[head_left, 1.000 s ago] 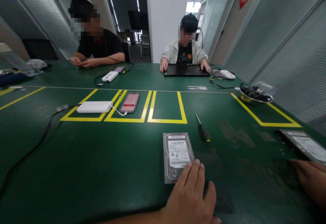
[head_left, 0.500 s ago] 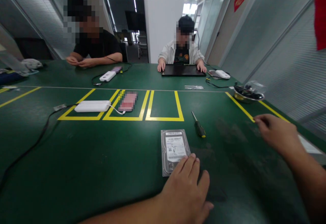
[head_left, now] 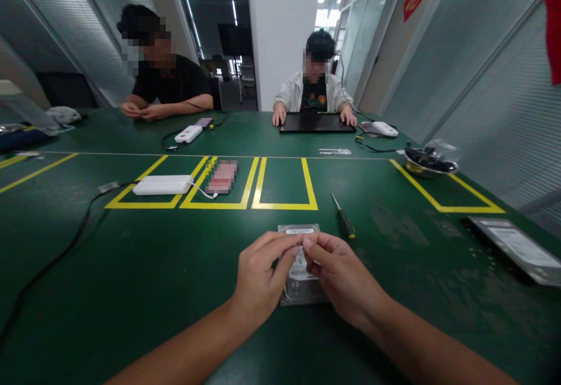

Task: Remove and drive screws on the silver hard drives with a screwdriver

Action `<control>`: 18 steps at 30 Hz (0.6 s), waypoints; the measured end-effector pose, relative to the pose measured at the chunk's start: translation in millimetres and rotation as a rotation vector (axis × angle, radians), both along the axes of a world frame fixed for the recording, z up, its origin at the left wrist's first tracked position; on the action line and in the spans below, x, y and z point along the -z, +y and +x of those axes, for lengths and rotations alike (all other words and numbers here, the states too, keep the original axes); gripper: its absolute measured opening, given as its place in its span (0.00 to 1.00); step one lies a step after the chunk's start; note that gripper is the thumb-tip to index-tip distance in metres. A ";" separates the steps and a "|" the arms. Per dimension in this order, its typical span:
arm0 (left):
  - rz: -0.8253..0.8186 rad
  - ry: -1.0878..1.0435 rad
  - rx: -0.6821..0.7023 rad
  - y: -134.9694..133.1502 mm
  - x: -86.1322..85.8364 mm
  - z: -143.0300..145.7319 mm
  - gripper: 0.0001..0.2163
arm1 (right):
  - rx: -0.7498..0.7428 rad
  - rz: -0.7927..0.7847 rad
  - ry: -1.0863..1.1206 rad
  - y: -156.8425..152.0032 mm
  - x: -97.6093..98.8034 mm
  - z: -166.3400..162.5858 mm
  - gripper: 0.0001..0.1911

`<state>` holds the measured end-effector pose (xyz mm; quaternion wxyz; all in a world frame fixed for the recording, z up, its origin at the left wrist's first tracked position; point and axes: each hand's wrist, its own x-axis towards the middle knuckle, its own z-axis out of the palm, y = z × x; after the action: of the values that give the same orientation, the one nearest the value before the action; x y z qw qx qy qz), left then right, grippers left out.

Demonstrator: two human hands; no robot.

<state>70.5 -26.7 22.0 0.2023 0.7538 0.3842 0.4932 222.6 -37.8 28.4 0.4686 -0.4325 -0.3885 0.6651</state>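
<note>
Over a silver hard drive [head_left: 294,292], which lies flat with its white label up, both of my hands meet fingertip to fingertip. My left hand [head_left: 258,280] is closed in a pinch, thumb against the fingers. Thumb and fingers of my right hand [head_left: 346,277] are pinched together too, touching the left fingertips. Whatever sits between them is too small or hidden to make out. The hands cover much of the drive's upper part. Just beyond them on the right lies a screwdriver [head_left: 345,222] with a dark green handle, its tip pointing away.
To the right lies a second hard drive [head_left: 517,248], small bright specks beside it. A metal bowl [head_left: 423,170] of dark parts stands farther back. Yellow tape frames [head_left: 284,206] mark the table. A white power bank [head_left: 162,185] is cabled to a phone [head_left: 222,177]. Two people sit opposite.
My right hand has come from the far right to the middle. My left hand has lifted off the hard drive's edge and now pinches against the right fingertips.
</note>
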 end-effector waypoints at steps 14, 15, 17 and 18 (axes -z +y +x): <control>0.421 0.274 -0.017 16.1 23.1 -20.6 0.11 | -0.091 -0.102 0.197 -5.1 -0.3 -9.2 0.19; 0.363 0.256 -0.043 16.1 21.7 -20.5 0.09 | -0.105 -0.087 0.165 -5.2 -1.2 -7.4 0.19; 0.223 0.186 -0.104 15.4 19.6 -20.6 0.06 | -0.123 0.018 -0.013 -4.0 -1.9 -0.1 0.16; 0.152 0.165 -0.111 15.1 19.2 -21.0 0.05 | -0.130 0.140 -0.165 -3.0 -1.6 5.2 0.14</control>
<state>49.5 -11.6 2.9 0.0846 0.7826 0.4022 0.4675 227.7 -40.8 30.0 0.4200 -0.4257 -0.4985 0.6275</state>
